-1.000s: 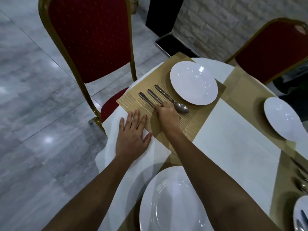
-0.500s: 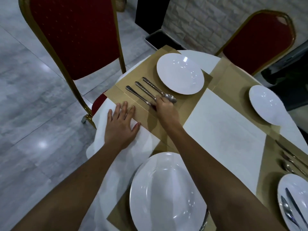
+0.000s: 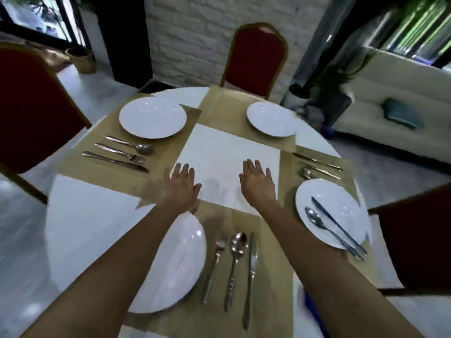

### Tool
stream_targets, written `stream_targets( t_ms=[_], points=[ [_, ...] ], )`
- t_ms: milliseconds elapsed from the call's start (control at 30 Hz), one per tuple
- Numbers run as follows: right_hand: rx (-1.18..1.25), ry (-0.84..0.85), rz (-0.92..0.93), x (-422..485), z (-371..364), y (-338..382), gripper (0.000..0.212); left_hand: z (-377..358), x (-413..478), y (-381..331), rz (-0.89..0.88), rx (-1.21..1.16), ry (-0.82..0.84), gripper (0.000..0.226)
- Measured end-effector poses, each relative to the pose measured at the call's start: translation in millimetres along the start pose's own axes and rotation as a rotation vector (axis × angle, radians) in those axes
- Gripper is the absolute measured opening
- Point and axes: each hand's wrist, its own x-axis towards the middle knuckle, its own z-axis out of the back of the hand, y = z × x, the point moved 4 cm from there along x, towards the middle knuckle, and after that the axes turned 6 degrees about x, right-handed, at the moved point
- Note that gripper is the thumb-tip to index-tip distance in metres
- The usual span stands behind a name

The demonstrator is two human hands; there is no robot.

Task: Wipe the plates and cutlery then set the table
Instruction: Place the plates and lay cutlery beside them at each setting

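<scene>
Round desk [image 3: 85,215] under a white cloth, red chairs [image 3: 256,59] round it, white brick wall [image 3: 190,32] behind. Looks mostly laid to me

Four tan placemats, each with a white plate on it: far-left plate [image 3: 152,117], far plate [image 3: 271,118], right plate [image 3: 341,206] and near plate [image 3: 175,262]. The left cutlery set [image 3: 122,153] (spoon, fork, knife) is lined up just beside the far-left plate. The near plate has its fork [image 3: 214,267], spoon [image 3: 235,264] and knife [image 3: 251,276] in a row just to its right. The right cutlery set [image 3: 317,167] sits on the mat just beyond the right plate. It's a bit blurry but reads as knife, fork, spoon

What's left, as far as I can tell: the far plate has no cutlery next to it that I can see, and a loose spoon [image 3: 324,225] and loose knife [image 3: 336,225] are lying on the right plate itself. My guess is those belong at the far place. Can't judge whether the wiping is finished. There's something blue [image 3: 312,311] at the bottom by the right forearm, too blurred to name

Both hands are empty. The left hand [image 3: 180,186] and right hand [image 3: 258,181] are out over the bare white square [image 3: 229,147] in the middle, fingers straight and relaxed, gripping nothing. Can't tell if they touch the cloth or hang just above it
</scene>
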Motion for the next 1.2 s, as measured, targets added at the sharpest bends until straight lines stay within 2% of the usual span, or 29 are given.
stream_targets(
  t_ms=[233,400,667,800,1000,1200],
  points=[
    [0.062,-0.059,-0.247,-88,0,-177,0.038,-2,-28,-204,-0.311,-0.102,0.02,0.054],
    [0.128,-0.066,-0.4,-129,-5,-257,0.028,-18,-52,-292,-0.518,-0.109,0.055,0.054],
    [0.244,0.062,-0.407,-144,-25,-297,0.022,-15,-42,-344,-0.586,0.012,0.061,0.056],
    [0.414,0.033,-0.466,-146,-28,-307,0.021,-19,-31,-362,-0.632,0.034,0.095,0.055],
    [0.573,-0.025,-0.523,-151,-26,-325,0.018,-18,-30,-393,-0.757,0.154,0.014,0.049],
    [0.639,-0.082,-0.566,-160,-29,-340,0.017,-12,-22,-408,-0.711,0.34,-0.084,0.033]
  ],
)
